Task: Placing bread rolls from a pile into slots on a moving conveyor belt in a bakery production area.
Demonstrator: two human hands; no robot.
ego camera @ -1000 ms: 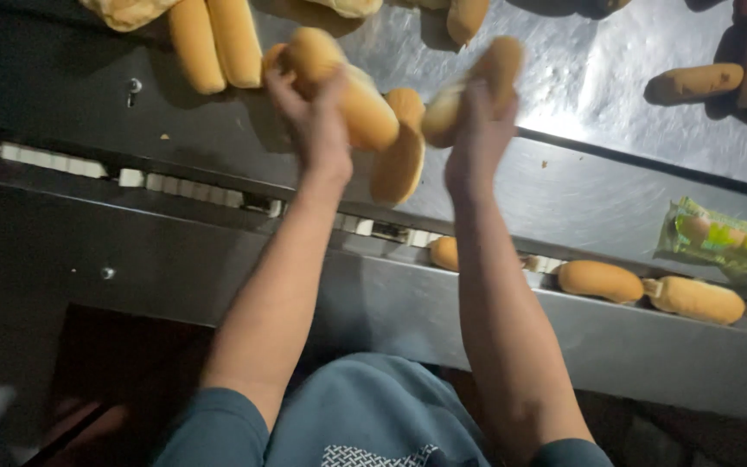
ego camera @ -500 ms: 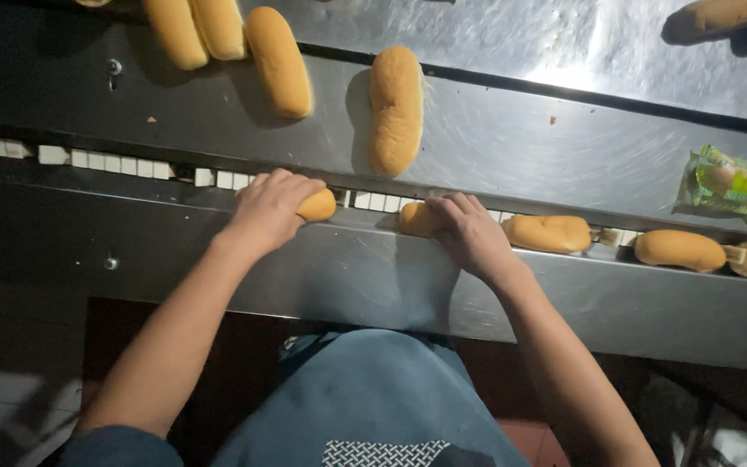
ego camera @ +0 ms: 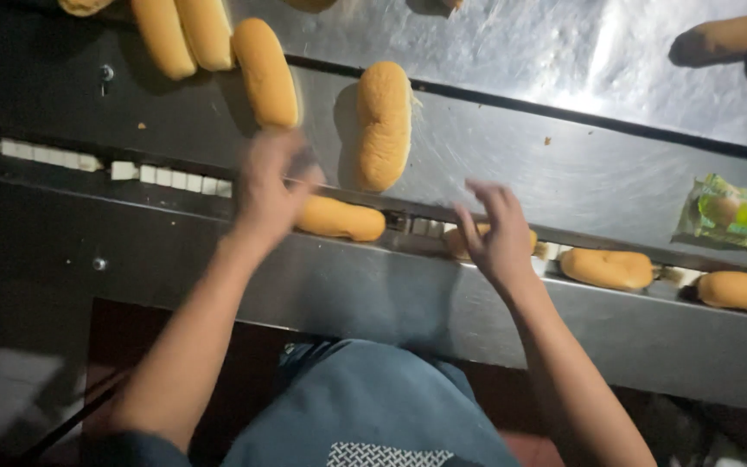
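My left hand [ego camera: 268, 186] hovers open over the conveyor channel, just left of a long golden bread roll [ego camera: 340, 218] lying in it. My right hand [ego camera: 499, 232] is open with fingers spread above another roll [ego camera: 464, 242] in the same channel, partly hiding it. Two more rolls [ego camera: 607, 268] [ego camera: 743, 291] lie further right in the channel. On the steel table above, a roll [ego camera: 383, 124] stands lengthwise between my hands and another roll [ego camera: 266, 73] lies just above my left hand.
More rolls [ego camera: 185, 35] are grouped at the top left and one roll [ego camera: 732, 33] lies at the top right. A green wrapped packet [ego camera: 731, 214] sits at the right edge. White chain links [ego camera: 88, 163] run along the channel to the left.
Both hands came down from the table with rolls, set them in the channel, and have now let go and lifted slightly, fingers open.
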